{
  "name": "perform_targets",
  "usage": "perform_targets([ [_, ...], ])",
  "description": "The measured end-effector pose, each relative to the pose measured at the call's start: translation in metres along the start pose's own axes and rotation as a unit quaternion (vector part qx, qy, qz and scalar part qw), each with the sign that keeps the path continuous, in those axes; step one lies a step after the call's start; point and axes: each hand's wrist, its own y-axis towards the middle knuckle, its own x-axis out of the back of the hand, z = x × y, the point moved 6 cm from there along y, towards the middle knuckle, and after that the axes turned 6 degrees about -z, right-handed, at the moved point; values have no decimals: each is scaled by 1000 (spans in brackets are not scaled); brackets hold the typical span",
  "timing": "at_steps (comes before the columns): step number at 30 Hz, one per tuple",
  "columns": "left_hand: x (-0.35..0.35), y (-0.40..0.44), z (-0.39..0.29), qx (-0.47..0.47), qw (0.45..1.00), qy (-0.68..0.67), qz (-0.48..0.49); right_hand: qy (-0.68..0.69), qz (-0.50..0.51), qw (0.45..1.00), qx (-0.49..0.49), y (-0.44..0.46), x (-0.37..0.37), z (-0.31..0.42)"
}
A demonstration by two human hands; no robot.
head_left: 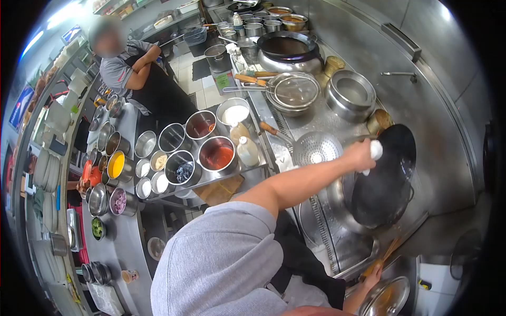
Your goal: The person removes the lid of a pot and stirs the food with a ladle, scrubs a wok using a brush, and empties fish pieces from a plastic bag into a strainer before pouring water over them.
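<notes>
My left hand [359, 156] is closed round the near edge of a black wok [382, 189], with a white cloth [376, 150] in its grip. The wok is tilted steeply over the stove, its dark inside partly shiny. Lower in the view, my right hand [372, 277] is closed on a bamboo wok brush [379, 262], whose thin strands point up toward the wok's lower edge. Beside that hand is a round metal pot [387, 297] with yellowish contents. A perforated ladle [317, 149] lies on the stove near my left forearm.
Strainers [296, 89] and a steel pot [350, 92] stand further along the stove, with a large covered wok [289, 46] beyond. Sauce pots [217, 155] and squeeze bottles [247, 151] crowd the side trolley. A person in an apron [163, 89] stands with folded arms.
</notes>
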Motion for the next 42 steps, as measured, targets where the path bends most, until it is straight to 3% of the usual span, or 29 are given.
perform_targets([
  [2, -7, -2, -21, -24, 999, 35, -23, 53, -4, 993, 110, 60, -2, -32],
  [4, -11, -7, -41, -77, 994, 58, -50, 60, 27, 998, -24, 12, -34, 32],
  [6, -18, -18, -74, -110, 989, 89, -40, 91, 54, 994, 6, 68, -50, 11],
  [9, -32, -41, -113, -190, 974, 119, -16, 72, 96, 991, -59, 66, -95, 51],
  [11, -36, -69, -129, -251, 957, 146, -15, 142, 68, 976, -148, 76, -115, 43],
  [15, -41, -115, -95, -338, 930, 135, 49, 210, 39, 964, -159, 31, -137, 31],
  [17, -26, -119, -60, -366, 924, 109, 33, 255, -19, 957, -140, -4, -139, 33],
  [19, -15, -115, -50, -390, 917, 80, 28, 228, -10, 962, -148, 4, -130, 27],
  [23, -1, -34, -33, -234, 968, 81, 36, 178, 38, 962, -205, 42, -110, 45],
  [25, 1, 22, -1, -149, 987, 36, 38, 159, 17, 970, -185, 34, -91, 59],
  [27, -5, 54, 36, -150, 988, 47, 10, 135, 0, 987, -89, 15, -72, 67],
  [29, -13, 59, 79, -35, 998, 36, 31, 98, 54, 988, -110, -27, -60, 55],
  [30, -26, 53, 102, 16, 998, -5, 55, 76, 30, 991, -106, -35, -48, 26],
  [33, -80, 14, 146, 110, 990, -56, 75, 50, 6, 998, -39, -70, -56, -53],
  [37, -154, -22, 166, 141, 971, -70, 179, -58, 91, 993, 40, -89, -88, -105],
  [38, -155, -24, 171, 138, 963, -88, 214, 19, 75, 997, -31, -94, -102, -112],
  [39, -153, -27, 179, 138, 950, -113, 257, -129, 65, 988, -54, -83, -102, -127],
  [40, -138, -27, 188, 147, 931, -146, 301, -108, 69, 992, 11, -63, -90, -169],
  [41, -112, -18, 201, 173, 909, -176, 335, -221, 18, 974, -38, -91, -106, -123],
  [42, -86, -8, 213, 203, 894, -199, 347, -230, 45, 970, -59, -93, -106, -120],
])
